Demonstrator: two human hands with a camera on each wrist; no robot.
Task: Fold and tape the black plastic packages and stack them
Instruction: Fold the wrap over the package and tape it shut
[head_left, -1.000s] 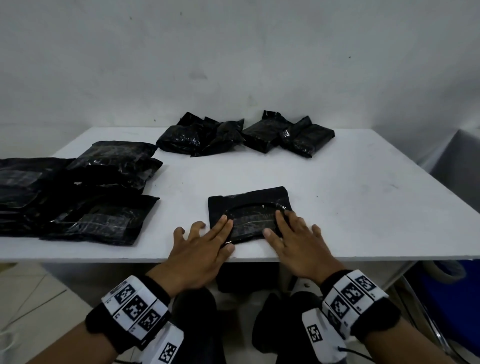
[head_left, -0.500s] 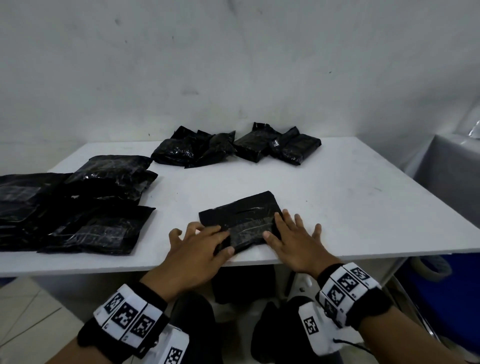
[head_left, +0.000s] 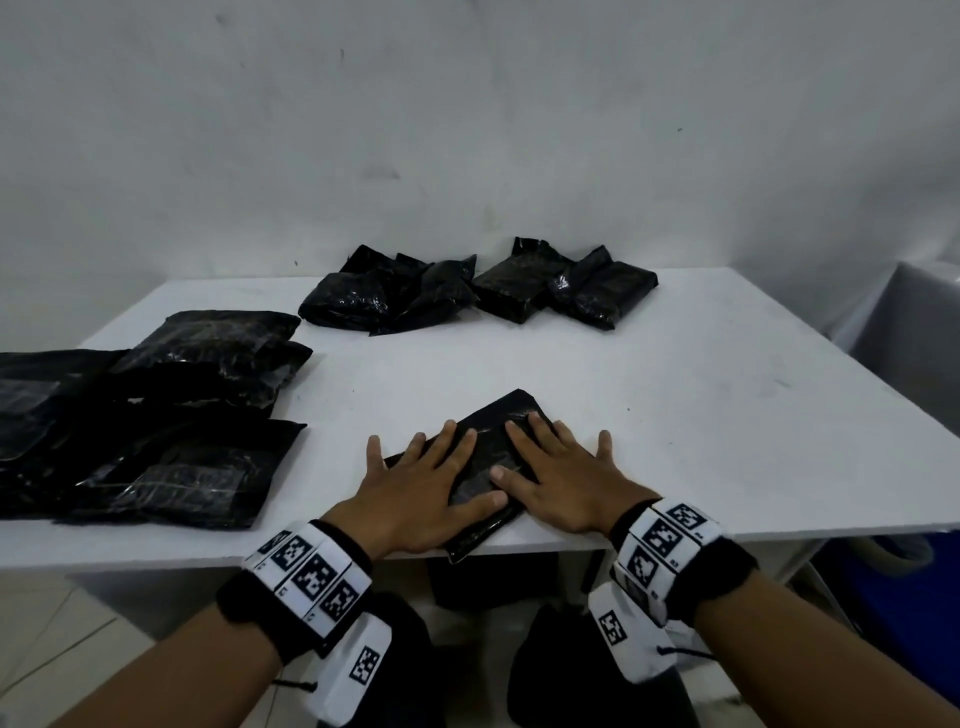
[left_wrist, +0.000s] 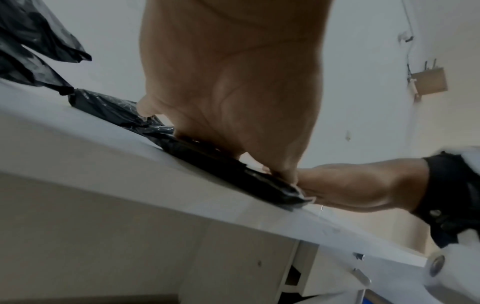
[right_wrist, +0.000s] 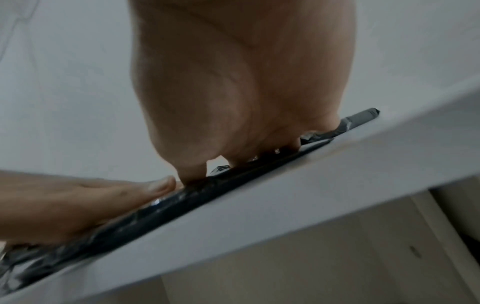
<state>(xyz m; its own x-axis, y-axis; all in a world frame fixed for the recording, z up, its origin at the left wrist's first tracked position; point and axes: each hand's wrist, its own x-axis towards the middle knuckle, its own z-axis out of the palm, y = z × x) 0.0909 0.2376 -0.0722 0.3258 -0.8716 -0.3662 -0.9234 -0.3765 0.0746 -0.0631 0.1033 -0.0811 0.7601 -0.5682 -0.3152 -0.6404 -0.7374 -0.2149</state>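
Observation:
A flat black plastic package (head_left: 491, 447) lies turned at an angle on the white table (head_left: 675, 405), one corner jutting past the near edge. My left hand (head_left: 415, 478) rests flat on its left half with the fingers spread. My right hand (head_left: 558, 467) lies flat on its right half, thumb on the plastic. In the left wrist view the package (left_wrist: 207, 156) is pressed thin under the left hand (left_wrist: 233, 102). In the right wrist view the package (right_wrist: 207, 195) lies under the right hand (right_wrist: 246, 92).
Several flat black packages (head_left: 156, 415) are piled at the table's left. Folded black bundles (head_left: 467, 291) lie in a row at the back near the wall. A grey covered object (head_left: 914, 338) stands to the right of the table.
The package has turned from square to diagonal and slid toward the near edge. Both hands have moved further onto it and now lie flat across it.

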